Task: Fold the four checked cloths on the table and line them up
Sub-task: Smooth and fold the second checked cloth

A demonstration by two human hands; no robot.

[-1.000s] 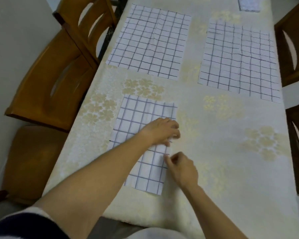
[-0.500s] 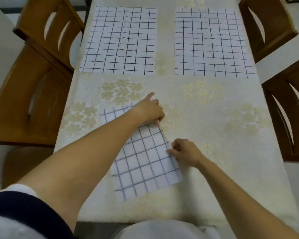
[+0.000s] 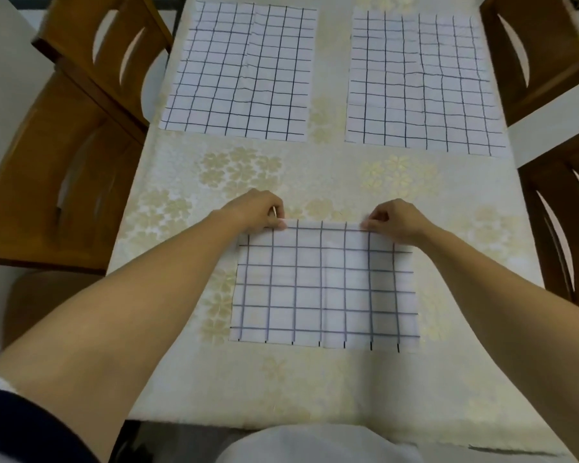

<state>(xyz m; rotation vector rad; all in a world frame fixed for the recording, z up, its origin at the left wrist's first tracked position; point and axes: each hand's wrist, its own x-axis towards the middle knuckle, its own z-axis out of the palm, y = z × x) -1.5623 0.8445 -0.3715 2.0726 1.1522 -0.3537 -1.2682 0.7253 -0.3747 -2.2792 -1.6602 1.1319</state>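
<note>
A folded white cloth with dark checks point(image 3: 325, 289) lies flat and square to me near the table's front. My left hand point(image 3: 259, 210) pinches its far left corner and my right hand point(image 3: 393, 218) pinches its far right corner. Two larger checked cloths lie spread out further back: one at the far left point(image 3: 239, 70), one at the far right point(image 3: 422, 81). A fourth cloth is out of view.
The table point(image 3: 315, 172) wears a cream cloth with pale gold flowers. Wooden chairs stand along both sides: two on the left point(image 3: 64, 155) and two on the right point(image 3: 555, 61). Bare tablecloth lies between the near cloth and the far pair.
The near cloth has turned from a slanted, lengthwise lie to lie wide and square in front of me. Both hands have moved from its right edge to its two far corners.
</note>
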